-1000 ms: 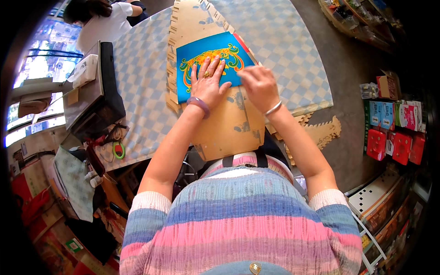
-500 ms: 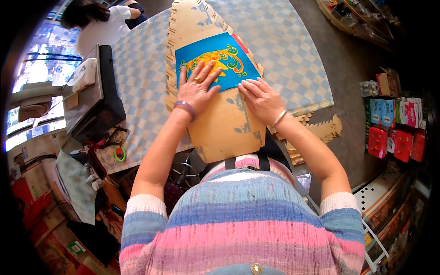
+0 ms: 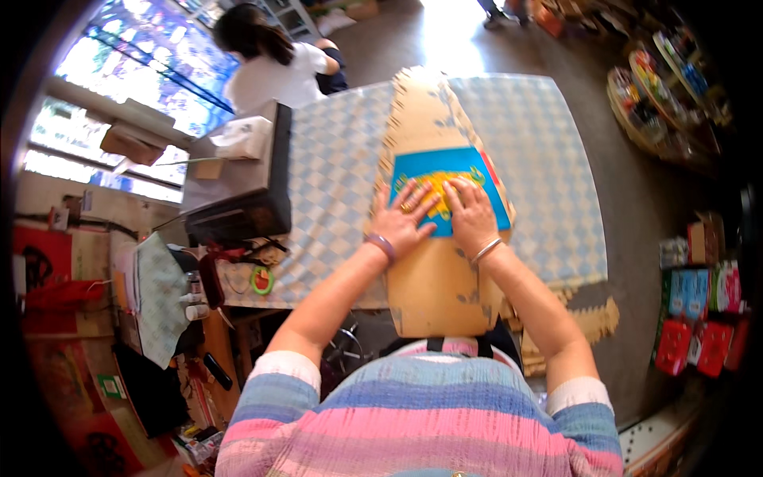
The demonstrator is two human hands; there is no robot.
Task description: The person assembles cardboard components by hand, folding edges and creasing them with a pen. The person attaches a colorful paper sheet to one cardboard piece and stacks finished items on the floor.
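A blue sheet [image 3: 425, 161] with a yellow, green and orange scroll pattern lies on a tan cardboard panel [image 3: 433, 286]. The panel has notched edges and narrows toward the far end. My left hand [image 3: 404, 220] rests flat on the sheet's lower left, fingers spread, a ring and a purple bangle on it. Close beside it, my right hand [image 3: 474, 216] lies on the sheet's middle and right, its fingers stretched over the yellow pattern. A silver bangle circles that wrist. Both hands hide part of the pattern. A red strip [image 3: 488, 167] shows at the sheet's right edge.
The panel lies on a checked tablecloth [image 3: 548, 167]. To the left stand a dark box-shaped machine [image 3: 274, 171] and a green ring-shaped object [image 3: 262, 280]. Notched cardboard pieces [image 3: 592, 324] are low on the right. A person in a white top [image 3: 282, 75] sits beyond the table.
My right hand has moved from the sheet's lower right edge up onto its pattern, closer to my left hand. My left hand stays flat on the sheet. The whole view has shifted.
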